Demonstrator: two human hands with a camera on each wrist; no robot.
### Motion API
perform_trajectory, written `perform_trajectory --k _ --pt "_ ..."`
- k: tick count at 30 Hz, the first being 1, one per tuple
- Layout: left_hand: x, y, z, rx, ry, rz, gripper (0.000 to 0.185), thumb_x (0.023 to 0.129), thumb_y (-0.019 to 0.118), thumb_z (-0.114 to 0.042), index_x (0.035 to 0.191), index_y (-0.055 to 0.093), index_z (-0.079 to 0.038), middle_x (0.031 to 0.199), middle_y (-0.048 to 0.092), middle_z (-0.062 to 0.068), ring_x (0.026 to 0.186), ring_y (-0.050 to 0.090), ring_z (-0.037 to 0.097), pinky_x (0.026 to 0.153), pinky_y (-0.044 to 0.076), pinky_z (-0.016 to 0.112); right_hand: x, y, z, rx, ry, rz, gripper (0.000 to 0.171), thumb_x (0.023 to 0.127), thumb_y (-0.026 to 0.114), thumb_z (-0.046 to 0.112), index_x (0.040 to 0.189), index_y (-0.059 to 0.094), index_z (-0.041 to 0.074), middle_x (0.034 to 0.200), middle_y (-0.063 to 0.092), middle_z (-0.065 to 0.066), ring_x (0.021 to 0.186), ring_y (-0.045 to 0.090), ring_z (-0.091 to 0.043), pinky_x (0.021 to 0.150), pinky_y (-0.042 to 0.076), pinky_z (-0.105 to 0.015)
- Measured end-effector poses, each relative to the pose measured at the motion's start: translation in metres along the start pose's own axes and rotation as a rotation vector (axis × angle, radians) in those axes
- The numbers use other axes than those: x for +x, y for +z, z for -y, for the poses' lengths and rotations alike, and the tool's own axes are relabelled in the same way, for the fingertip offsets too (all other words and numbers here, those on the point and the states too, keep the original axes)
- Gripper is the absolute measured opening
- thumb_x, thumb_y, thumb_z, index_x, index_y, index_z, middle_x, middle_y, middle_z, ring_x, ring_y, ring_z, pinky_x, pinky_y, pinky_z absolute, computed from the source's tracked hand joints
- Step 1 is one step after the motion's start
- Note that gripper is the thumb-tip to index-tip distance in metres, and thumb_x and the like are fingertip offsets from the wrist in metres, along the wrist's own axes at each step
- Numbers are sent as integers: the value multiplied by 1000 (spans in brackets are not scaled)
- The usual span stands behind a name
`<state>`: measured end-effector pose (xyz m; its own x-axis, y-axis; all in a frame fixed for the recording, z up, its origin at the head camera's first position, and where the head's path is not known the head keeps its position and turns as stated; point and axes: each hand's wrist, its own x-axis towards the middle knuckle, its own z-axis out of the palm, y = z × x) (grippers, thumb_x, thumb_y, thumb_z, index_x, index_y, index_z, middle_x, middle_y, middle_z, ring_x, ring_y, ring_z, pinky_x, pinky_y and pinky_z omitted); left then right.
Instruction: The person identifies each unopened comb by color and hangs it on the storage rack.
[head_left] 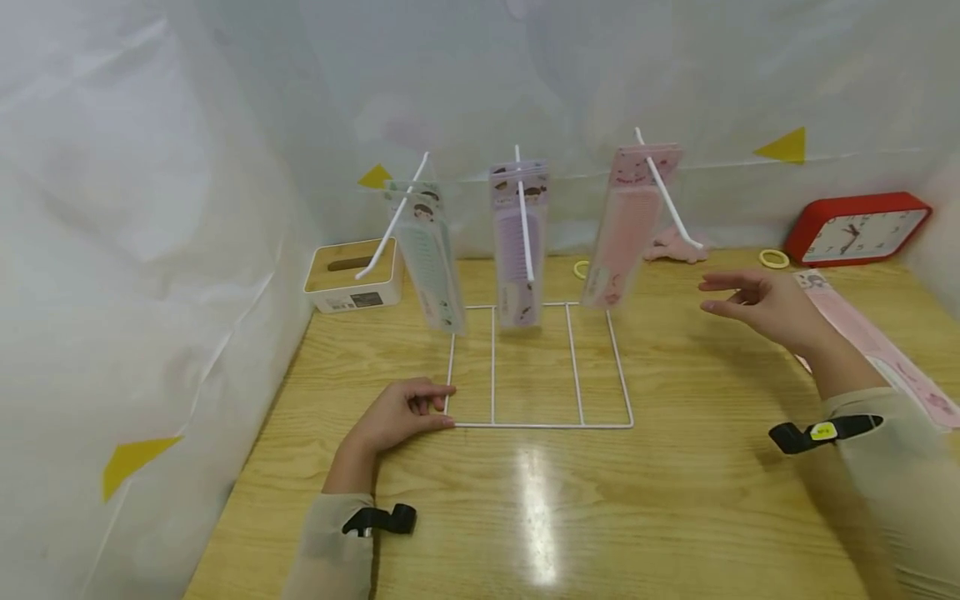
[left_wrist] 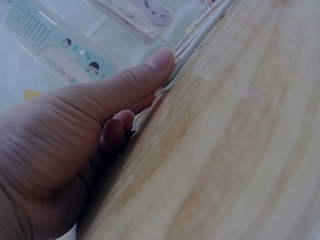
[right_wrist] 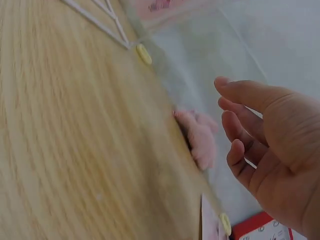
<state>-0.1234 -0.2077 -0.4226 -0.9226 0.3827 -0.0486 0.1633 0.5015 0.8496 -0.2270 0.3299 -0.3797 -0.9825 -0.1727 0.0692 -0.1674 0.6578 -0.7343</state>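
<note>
A white wire rack (head_left: pixel 540 426) stands on the wooden table (head_left: pixel 675 500), its three slanted prongs each carrying packaged combs: green (head_left: pixel 427 258), purple (head_left: pixel 517 242) and pink (head_left: pixel 622 233). My left hand (head_left: pixel 438 408) rests on the table and holds the front left corner of the rack's base. In the left wrist view the left hand (left_wrist: pixel 142 90) has its thumb lying along the wire (left_wrist: pixel 200 37), fingers curled beside it. My right hand (head_left: pixel 712 296) hovers empty to the right of the pink pack, fingers loosely spread; the right wrist view shows the right hand (right_wrist: pixel 230 105) holding nothing.
More pink comb packs (head_left: pixel 885 350) lie flat on the table under my right forearm. A red clock (head_left: pixel 855 229), a yellow ring (head_left: pixel 774 258) and a pink toy (head_left: pixel 675 246) sit at the back right. A tissue box (head_left: pixel 352 279) stands at the back left. White sheeting surrounds the table.
</note>
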Motion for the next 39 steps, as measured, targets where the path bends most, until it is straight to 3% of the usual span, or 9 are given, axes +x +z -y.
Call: perform_trajectory --k 11,18,24,27,30,33,35,37,39 --pt "0 0 0 14 10 -4 42 82 82 -9 122 71 -3 95 68 15 70 51 12 64 43 21 -6 -12 -62 -143 -7 -115 45 88 77 34 126 68 11 97 56 39 78 52 13 65 40 -9" --pt "0 0 -1 0 11 -6 42 82 82 -8 122 71 -2 95 68 15 70 51 12 64 43 21 -6 -17 -80 -184 80 -151 49 88 76 39 126 68 9 88 55 34 75 46 18 64 38 -7" --pt "0 0 -2 -3 12 -1 41 82 81 -8 122 71 -2 95 68 16 70 50 11 64 43 21 -8 -14 -89 -243 25 -162 50 89 76 30 130 65 4 101 71 -20 75 41 23 63 34 -4" --pt "-1 0 -3 3 14 -2 42 82 81 -8 122 71 -2 95 68 16 70 50 11 64 43 21 -7 -12 -86 -265 23 -144 55 90 75 32 134 61 3 103 68 -31 77 49 11 64 36 -10" --pt "-1 0 -4 5 18 0 42 82 81 -8 122 71 -1 95 68 17 70 50 12 64 43 21 -6 -11 -82 -283 74 -90 62 92 71 42 140 56 5 117 64 -31 89 58 -15 69 40 -19" --pt "-2 0 -5 5 18 1 42 82 81 -8 123 70 -1 95 68 18 70 50 13 64 43 21 -5 -10 -78 -249 109 -37 66 92 68 48 143 53 8 135 56 -28 93 57 -6 71 41 -15" --pt "-2 0 -5 5 14 0 42 82 81 -8 123 70 -1 96 68 17 70 50 13 64 43 21 -3 -10 -77 -221 121 -15 68 92 69 48 145 52 9 145 49 -27 99 60 -8 68 36 -7" --pt "-1 0 -4 6 12 -2 42 82 81 -8 123 71 -1 95 68 17 70 50 12 64 43 21 -2 -9 -76 -207 130 -3 72 91 70 48 147 48 8 148 45 -29 101 61 -11 71 37 -9" --pt "-1 0 -4 8 11 -1 42 82 81 -8 123 71 -2 95 68 16 70 50 12 64 43 21 0 -9 -77 -206 151 13 78 91 70 49 150 44 6 150 41 -32 111 57 -33 79 44 -23"
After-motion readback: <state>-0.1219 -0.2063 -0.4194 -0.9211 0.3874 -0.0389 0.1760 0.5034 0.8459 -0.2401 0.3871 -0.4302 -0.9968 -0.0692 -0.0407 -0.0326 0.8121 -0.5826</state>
